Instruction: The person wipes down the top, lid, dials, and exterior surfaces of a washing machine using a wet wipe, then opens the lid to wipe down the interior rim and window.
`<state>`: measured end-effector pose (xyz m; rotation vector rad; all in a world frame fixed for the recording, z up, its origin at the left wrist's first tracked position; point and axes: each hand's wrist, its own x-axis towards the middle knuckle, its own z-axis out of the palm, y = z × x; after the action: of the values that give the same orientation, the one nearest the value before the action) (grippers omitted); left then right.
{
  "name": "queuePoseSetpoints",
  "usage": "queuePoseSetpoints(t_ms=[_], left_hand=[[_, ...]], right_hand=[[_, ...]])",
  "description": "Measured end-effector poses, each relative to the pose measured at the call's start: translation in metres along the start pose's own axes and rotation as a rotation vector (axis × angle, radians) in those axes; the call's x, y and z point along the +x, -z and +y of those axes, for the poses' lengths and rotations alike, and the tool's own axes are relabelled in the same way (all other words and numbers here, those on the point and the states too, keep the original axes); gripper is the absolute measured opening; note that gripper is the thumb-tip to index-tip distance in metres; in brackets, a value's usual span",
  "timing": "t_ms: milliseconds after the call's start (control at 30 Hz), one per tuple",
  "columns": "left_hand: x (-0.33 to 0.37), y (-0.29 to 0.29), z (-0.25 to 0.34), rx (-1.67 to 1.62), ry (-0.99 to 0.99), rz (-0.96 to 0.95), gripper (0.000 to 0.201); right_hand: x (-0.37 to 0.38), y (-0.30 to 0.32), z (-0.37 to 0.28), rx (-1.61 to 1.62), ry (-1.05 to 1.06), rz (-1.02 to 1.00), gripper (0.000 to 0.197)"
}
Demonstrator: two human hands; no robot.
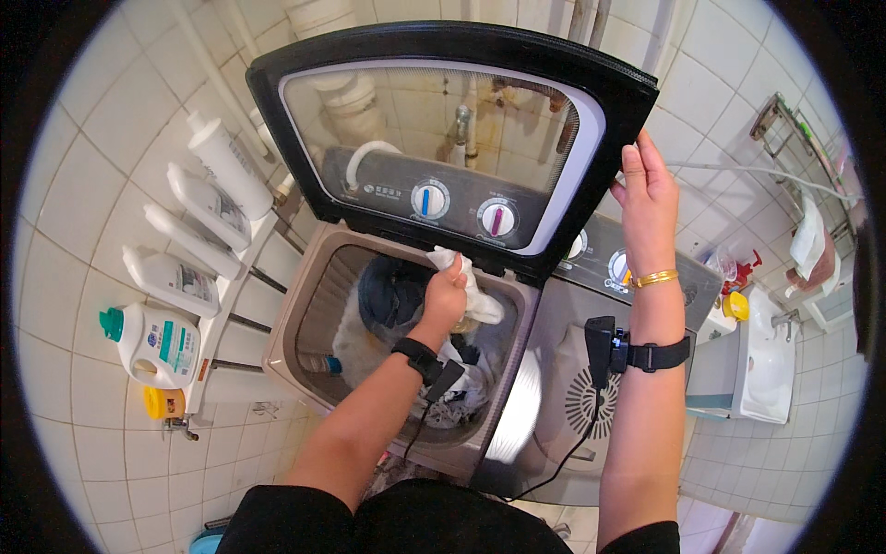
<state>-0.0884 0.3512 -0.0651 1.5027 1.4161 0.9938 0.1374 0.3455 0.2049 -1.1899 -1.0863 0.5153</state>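
Observation:
My left hand is closed around a bunched white cloth over the wash tub of a twin-tub washing machine. Dark clothes lie in cloudy water at the tub's far side. Nearer to me, below my left wrist, are white and patterned clothes. The black-framed lid with a see-through window stands raised behind the tub. My right hand grips the lid's right edge, fingers partly behind it.
The grey spin-side cover is right of the tub. Several white bottles and a green-capped detergent jug line a shelf at left. A white sink stands at far right. Cables hang from both wrist devices.

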Motion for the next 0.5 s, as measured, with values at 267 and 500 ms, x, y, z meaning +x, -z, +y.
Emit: queuePoseSetpoints(t_ms=[267,500], left_hand=[[-0.041,-0.048,0.039,0.155,-0.296,-0.091,0.049],[-0.047,-0.060,0.064,0.478,-0.367,-0.222,0.051]], right_hand=[[-0.003,0.005,-0.002,-0.003,-0.024,-0.019,0.042],[0.001,0.005,0.005,-0.061,0.073,-0.023,0.044]])
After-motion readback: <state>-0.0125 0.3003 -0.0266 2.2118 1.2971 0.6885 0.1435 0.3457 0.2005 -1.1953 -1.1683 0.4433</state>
